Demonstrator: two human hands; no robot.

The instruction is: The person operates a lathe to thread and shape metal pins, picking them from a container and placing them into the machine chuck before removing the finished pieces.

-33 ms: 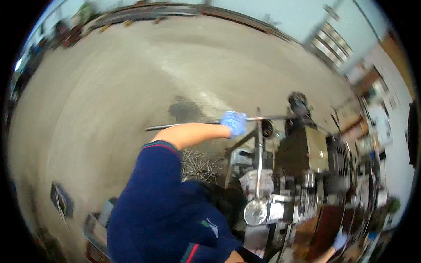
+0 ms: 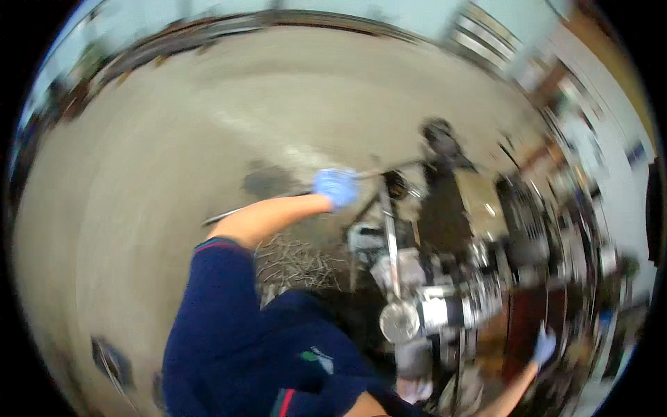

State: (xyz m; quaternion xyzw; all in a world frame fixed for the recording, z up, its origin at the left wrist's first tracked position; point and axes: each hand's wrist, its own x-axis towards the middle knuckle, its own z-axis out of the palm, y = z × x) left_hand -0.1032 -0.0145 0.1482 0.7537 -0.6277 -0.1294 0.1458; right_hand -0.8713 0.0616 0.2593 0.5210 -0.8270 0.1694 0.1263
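Note:
My left hand [image 2: 335, 189], in a blue glove, is closed around a long metal bar [image 2: 240, 210]. The bar runs from beyond my left forearm toward the dark end of a machine [image 2: 445, 142]. My right hand [image 2: 544, 345], also in a blue glove, is over on the right beside a reddish-brown panel [image 2: 524, 323]. One finger or the thumb points up, but blur hides the other fingers and anything in them. Between my hands a shiny metal lever [image 2: 391, 240] ends in a round metal disc [image 2: 399, 321].
A heap of thin metal scraps [image 2: 299, 264] lies on the floor below my left forearm. The machine's boxy housing [image 2: 481, 205] stands to the right, with a finned motor [image 2: 524, 208] past it. Long stock [image 2: 229, 26] lies along the far wall.
The view has turned, so the machine and bar sit farther left in it. My left hand stays on the bar. My right hand shows higher and more fully at the lower right.

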